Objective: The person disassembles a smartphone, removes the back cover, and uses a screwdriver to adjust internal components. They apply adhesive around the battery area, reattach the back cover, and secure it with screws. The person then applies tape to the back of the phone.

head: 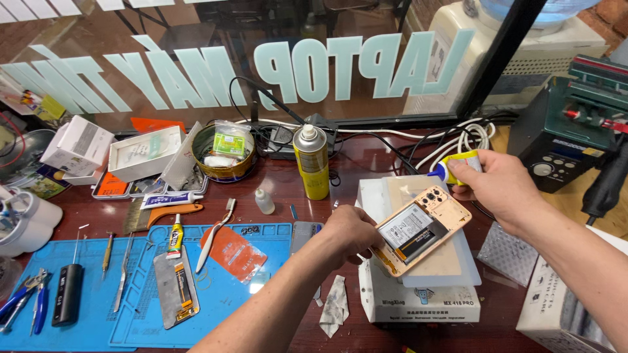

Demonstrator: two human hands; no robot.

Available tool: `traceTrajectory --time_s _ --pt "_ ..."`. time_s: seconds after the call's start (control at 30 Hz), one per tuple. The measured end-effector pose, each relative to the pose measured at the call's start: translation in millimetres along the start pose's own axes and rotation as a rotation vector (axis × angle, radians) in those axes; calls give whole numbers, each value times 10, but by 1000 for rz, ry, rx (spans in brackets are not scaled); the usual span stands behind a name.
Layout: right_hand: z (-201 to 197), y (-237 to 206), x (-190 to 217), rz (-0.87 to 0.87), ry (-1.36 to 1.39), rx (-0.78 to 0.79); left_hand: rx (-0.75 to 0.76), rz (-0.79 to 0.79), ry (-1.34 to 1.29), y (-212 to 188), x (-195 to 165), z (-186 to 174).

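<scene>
Left hand [350,234]: forearm is reaching in from the lower centre, wrist straight, knuckles facing up, fingers curling in a closed grip. Right hand [497,186]: forearm is entering from the lower right, hand is hovering higher, thumb and fingers pinching shut, back facing the camera.

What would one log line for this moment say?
left hand: holds opened phone | right hand: holds glue tube above it | below: white heating pad

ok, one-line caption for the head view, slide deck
Left hand steadies an opened phone on a white block; right hand holds a small yellow tube above it, beside a yellow spray can.
</scene>
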State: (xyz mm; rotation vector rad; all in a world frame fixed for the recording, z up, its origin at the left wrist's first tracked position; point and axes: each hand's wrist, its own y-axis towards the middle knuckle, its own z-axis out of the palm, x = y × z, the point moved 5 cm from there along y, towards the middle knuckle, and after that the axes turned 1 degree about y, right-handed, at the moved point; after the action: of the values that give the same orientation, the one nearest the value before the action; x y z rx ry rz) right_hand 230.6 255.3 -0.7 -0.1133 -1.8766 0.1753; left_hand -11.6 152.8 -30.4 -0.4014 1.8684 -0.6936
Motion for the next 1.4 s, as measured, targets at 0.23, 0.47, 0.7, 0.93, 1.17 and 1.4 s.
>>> traceTrajectory --time_s 0.23,0.47,0.7,0.93,1.17,1.4 --pt "100 16 34 -4 -12 30 -22 5 20 -6 1 -43" --pt "173 -118 153 -47 42 74 -37 31 11 6 -7 -66" --pt "440 -379 348 -115 -11 173 106 71 -195 126 178 -93" --pt "562 -743 462 -386 -401 181 242 -81 -568 183 356 -131" --pt "705 -1053 484 -479 -563 136 252 -114 -578 50 346 -50" --pt "818 -1168 420 -415 -658 148 272 -104 -610 60 422 5"
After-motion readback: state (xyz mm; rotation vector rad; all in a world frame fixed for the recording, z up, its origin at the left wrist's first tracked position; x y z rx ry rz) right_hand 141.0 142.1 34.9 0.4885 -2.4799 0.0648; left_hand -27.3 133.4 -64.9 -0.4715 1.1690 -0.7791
